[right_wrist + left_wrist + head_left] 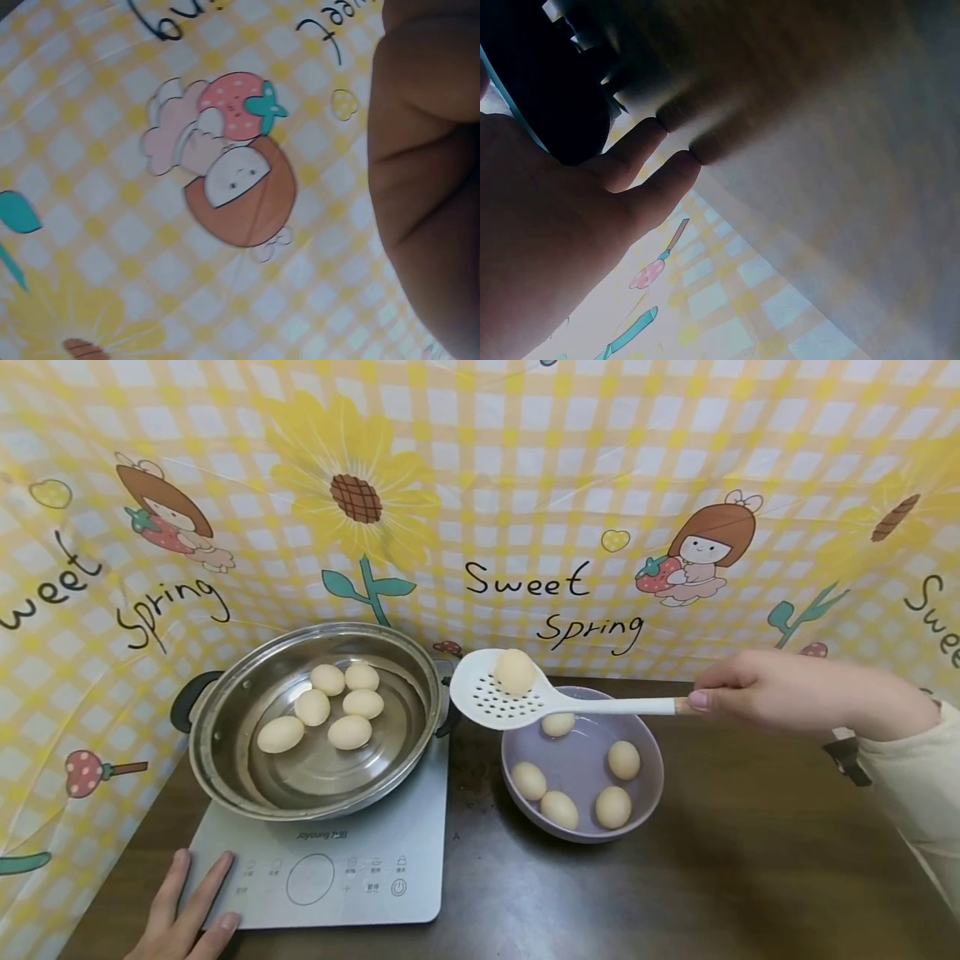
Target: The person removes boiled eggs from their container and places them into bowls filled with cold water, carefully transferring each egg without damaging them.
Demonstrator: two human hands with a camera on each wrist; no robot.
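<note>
My right hand (780, 693) grips the wooden end of a white slotted spoon (495, 706) in the head view. One egg (515, 672) lies on the spoon's perforated bowl, held above the gap between the pot and the purple bowl. Several eggs (349, 732) sit in water in the steel pot (217, 760). Inside the purple bowl (581, 839) are several more eggs (613, 807). My left hand (183, 914) rests with spread, straight fingers on the left front edge of the white induction cooker (330, 902). The right wrist view shows only part of the right hand (427, 180).
The pot stands on the cooker, its black left handle (191, 702) sticking out. A dark wooden table (750, 860) carries cooker and bowl. Behind and to the left hangs a yellow checked cloth (480, 527) with printed flowers and figures.
</note>
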